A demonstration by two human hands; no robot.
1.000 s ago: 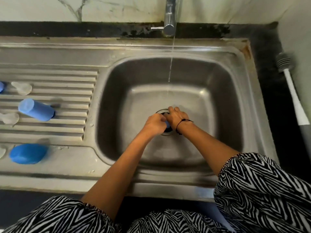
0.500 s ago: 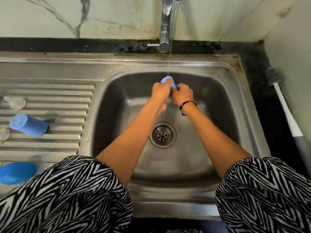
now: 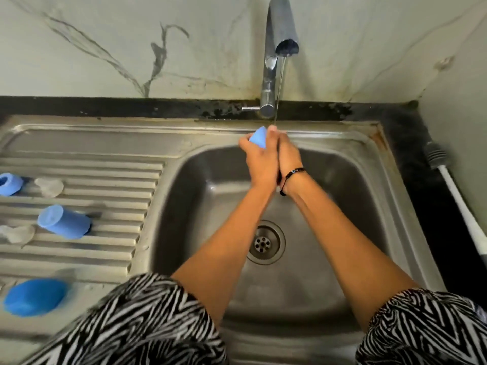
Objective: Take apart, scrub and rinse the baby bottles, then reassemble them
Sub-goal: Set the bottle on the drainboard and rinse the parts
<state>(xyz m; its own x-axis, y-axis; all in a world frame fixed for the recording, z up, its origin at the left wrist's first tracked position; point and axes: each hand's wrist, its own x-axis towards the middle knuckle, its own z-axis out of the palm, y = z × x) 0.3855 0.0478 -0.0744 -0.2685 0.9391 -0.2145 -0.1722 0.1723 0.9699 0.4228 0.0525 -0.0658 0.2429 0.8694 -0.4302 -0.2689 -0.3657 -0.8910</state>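
A small light-blue bottle part (image 3: 258,138) is held up under the thin stream from the tap (image 3: 274,56), above the back of the sink basin (image 3: 200,206). My left hand (image 3: 261,162) grips it from below and the left. My right hand (image 3: 288,156) presses against it from the right, fingertips in the water; its hold is partly hidden. On the drainboard lie a blue bottle body (image 3: 63,225) on its side, a blue ring (image 3: 9,184), two clear teats (image 3: 50,187) (image 3: 17,233), and a blurred darker blue piece (image 3: 34,296).
A bottle brush (image 3: 448,185) with a white handle lies on the dark counter right of the sink. The drain (image 3: 266,242) sits open in the basin floor. A marble wall rises directly behind the tap.
Both hands lifted the blue part from the drain up to the running stream at the back of the basin. My head tilted up, bringing the tap spout into view.
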